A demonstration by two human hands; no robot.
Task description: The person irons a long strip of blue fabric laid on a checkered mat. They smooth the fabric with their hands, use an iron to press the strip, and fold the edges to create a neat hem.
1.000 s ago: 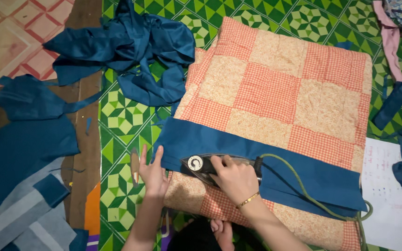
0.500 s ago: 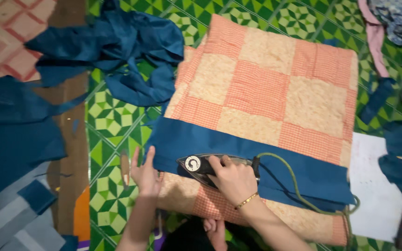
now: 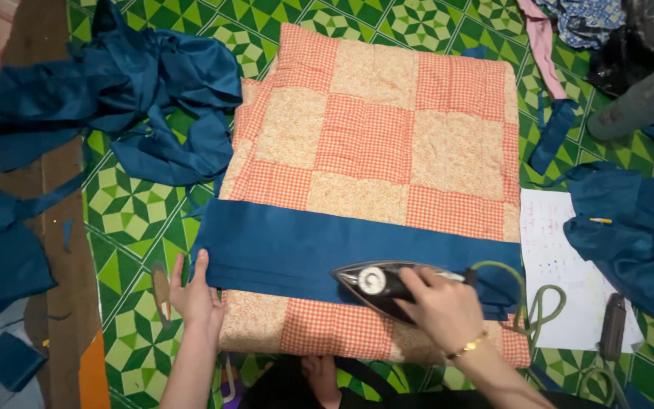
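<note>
Blue cloth strip [image 3: 304, 250] lies across the checked pad [image 3: 387, 136]; left hand [image 3: 194, 295] flat, pinning its left edge, right hand [image 3: 444, 307] gripping the iron [image 3: 380, 282] near the right edge.

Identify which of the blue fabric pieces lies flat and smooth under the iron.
The folded blue strip laid across the checked pad. The iron in the right hand rests on it, the left hand pins its end; the others lie crumpled on the mat.

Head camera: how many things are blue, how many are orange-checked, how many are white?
Blue: 3 – folded blue cloth, crumpled blue heap, blue pile
Orange-checked: 1 – quilted pad
White: 1 – paper sheet
Total: 5
</note>
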